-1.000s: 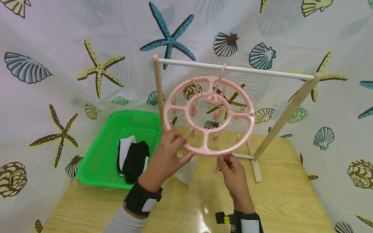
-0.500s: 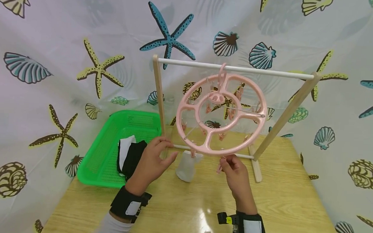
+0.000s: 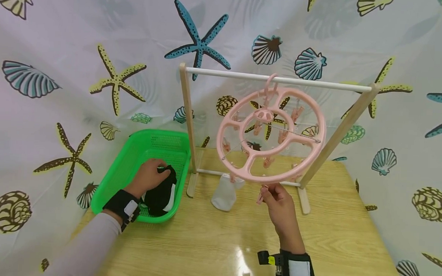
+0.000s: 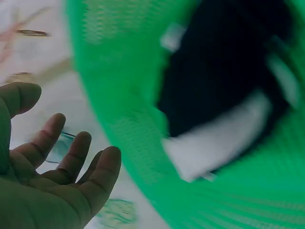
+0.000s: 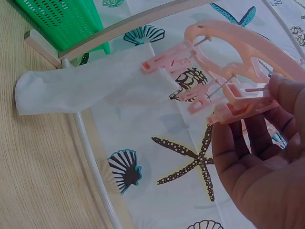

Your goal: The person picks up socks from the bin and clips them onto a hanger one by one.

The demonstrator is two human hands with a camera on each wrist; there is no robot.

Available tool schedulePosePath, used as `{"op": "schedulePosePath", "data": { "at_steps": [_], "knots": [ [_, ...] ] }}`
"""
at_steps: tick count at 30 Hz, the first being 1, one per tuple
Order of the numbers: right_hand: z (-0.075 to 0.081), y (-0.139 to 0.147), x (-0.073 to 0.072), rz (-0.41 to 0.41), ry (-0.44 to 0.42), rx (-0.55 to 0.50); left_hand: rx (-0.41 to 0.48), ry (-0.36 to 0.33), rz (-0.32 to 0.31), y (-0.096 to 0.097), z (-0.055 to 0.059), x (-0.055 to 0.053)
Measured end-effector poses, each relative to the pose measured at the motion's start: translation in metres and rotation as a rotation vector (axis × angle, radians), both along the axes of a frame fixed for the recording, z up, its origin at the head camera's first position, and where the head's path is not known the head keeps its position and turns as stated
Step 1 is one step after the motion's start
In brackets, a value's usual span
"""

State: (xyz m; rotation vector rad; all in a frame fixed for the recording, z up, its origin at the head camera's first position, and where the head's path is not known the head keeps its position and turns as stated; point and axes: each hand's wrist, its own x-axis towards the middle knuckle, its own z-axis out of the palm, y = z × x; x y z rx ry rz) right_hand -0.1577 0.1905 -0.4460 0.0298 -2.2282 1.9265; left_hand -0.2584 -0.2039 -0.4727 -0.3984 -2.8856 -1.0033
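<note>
My left hand [image 3: 150,178] reaches into the green basket [image 3: 109,183], over a small pile of black and white cloth pieces [image 3: 160,197]. In the left wrist view its fingers are spread and loosely bent, with nothing between them. A pink round clip hanger [image 3: 257,178] hangs tilted by its hook from the rack's white bar. At its near edge my right hand [image 3: 280,205] pinches a pink clothespin [image 5: 245,107] between thumb and fingers. A white sock [image 3: 224,194] dangles from another clothespin [image 5: 167,57], left of the right hand.
A rack with wooden posts [image 3: 188,112] and a white top bar [image 3: 230,74] stands on the wooden table [image 3: 202,247]. Several pink clothespins hang around the ring. A patterned curtain [image 3: 64,23] closes off the back and sides.
My left hand has let go of the hanger's rim and moved left to the basket. The hanger has swung to the right with the sock. My right hand keeps its pinch on the clothespin.
</note>
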Motion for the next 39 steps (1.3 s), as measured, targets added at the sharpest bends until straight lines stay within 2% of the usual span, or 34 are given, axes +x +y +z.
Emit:
{"op": "schedulePosePath", "data": {
  "at_steps": [4,8,12,15,19,24,32,39],
  "knots": [
    [0.0,0.0,0.0,-0.004,0.005,-0.001,-0.036,-0.159,0.021,-0.019,-0.009,-0.015],
    [0.0,-0.001,0.0,0.001,0.009,-0.012,-0.028,-0.321,0.058,-0.026,-0.013,-0.026],
    [-0.002,-0.001,0.0,0.019,0.005,-0.024,-0.005,-0.427,0.093,-0.029,-0.022,-0.036],
    [-0.003,-0.002,0.0,0.031,0.007,-0.019,0.021,-0.478,0.119,-0.031,-0.031,-0.043],
    [-0.002,-0.004,-0.001,0.04,0.017,-0.019,0.036,-0.476,0.16,-0.031,-0.036,-0.048],
    [0.0,-0.005,-0.002,0.043,0.023,-0.026,0.006,-0.433,0.201,-0.027,-0.032,-0.047],
    [0.001,-0.005,-0.001,0.042,-0.015,-0.038,-0.098,-0.329,0.146,-0.025,-0.032,-0.042],
    [0.0,-0.005,-0.001,0.026,-0.053,-0.023,-0.113,-0.343,0.156,-0.027,-0.039,-0.042]
  ]
}}
